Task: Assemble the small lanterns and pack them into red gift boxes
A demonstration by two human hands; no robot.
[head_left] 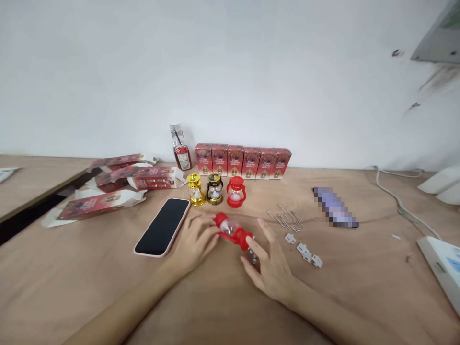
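Note:
A small red lantern (232, 230) with a clear middle lies on its side between my hands. My left hand (194, 242) has its bent fingers against the lantern's left end, steadying it loosely. My right hand (275, 268) is spread, its index fingertip touching the red right end and its thumb apart below. Small shiny silvery pieces (254, 258) show under that end, partly hidden by the fingers. Just behind stand a gold lantern (196, 191), a black-and-gold lantern (214, 190) and another red lantern (236, 192), all upright.
Several red boxes (235, 162) stand against the wall beside a bottle (182, 154). Opened cartons (104, 203) lie left, near a phone (163, 227). Bent wires (287, 219), white plastic pieces (305, 251) and a pixelated purple object (334, 207) lie right, before a cable (390, 194).

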